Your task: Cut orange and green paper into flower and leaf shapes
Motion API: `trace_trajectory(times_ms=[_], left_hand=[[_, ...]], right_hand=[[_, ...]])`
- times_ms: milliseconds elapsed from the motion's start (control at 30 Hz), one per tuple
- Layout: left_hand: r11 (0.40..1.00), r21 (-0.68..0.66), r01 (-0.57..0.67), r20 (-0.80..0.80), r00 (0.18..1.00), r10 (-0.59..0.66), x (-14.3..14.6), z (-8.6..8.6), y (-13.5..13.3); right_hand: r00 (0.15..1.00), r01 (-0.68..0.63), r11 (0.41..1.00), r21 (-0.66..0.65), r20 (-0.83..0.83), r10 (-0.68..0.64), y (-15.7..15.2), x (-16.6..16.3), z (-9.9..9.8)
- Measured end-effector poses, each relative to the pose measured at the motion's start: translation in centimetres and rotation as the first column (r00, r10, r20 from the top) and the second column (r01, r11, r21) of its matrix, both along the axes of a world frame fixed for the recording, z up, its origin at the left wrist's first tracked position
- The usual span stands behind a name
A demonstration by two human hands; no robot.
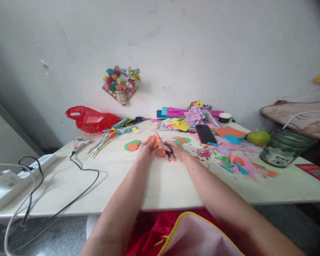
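On the white table, the right hand scissors orange paper pinched in the left hand.

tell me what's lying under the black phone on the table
The phone lies on loose coloured paper: pink paper shows at its left edge, a blue scrap at its near end. Whatever sits directly beneath its middle is covered.

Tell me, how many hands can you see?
2. The left hand holds an orange paper flower shape; the right hand, just beside it, holds black-handled metal scissors. No others show.
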State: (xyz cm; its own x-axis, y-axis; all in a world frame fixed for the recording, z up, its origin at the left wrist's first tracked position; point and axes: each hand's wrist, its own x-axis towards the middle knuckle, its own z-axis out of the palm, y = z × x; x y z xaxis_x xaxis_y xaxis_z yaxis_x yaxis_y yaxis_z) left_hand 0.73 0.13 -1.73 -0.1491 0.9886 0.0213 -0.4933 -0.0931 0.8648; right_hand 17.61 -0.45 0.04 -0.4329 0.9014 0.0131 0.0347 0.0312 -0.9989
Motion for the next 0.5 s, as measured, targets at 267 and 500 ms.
trace_trajectory(times_ms=[267,500], left_hand=[[1.0,0.021,0.019,0.002,1.0,-0.019,-0.02,-0.1,-0.04],[0.999,0.027,-0.023,0.053,0.998,0.021,0.32,0.13,-0.19]], right_hand=[[1.0,-0.009,1.0,0.002,-0.002,0.009,0.08,-0.11,-0.09],[1.0,-0.006,1.0,0.013,-0.002,0.006,0.12,-0.19,-0.22]])
